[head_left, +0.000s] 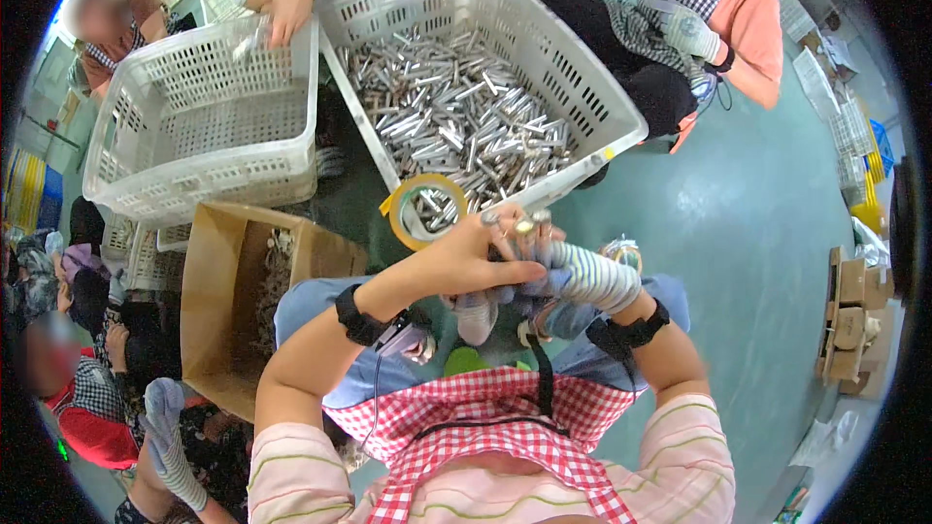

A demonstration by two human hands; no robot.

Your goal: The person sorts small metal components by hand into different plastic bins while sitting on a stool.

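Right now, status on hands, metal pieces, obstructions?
Left hand bare, right hand in striped glove, touching; grip unclear. Metal pieces piled in white crate. Tape roll at crate's near corner.

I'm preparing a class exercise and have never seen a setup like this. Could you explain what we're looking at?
There is no robot here, only a person working with two hands. A fisheye camera on the person's head looks down, so straight edges bend near the rim. The left hand looks bare; the right hand wears a striped glove. They meet in front of a white crate holding many short, silvery metal pieces. Anything between the fingers is too small to make out. A yellow tape roll sits at the crate's near edge. To the left are a cardboard box and another white crate, with a co-worker's hand at its far rim.
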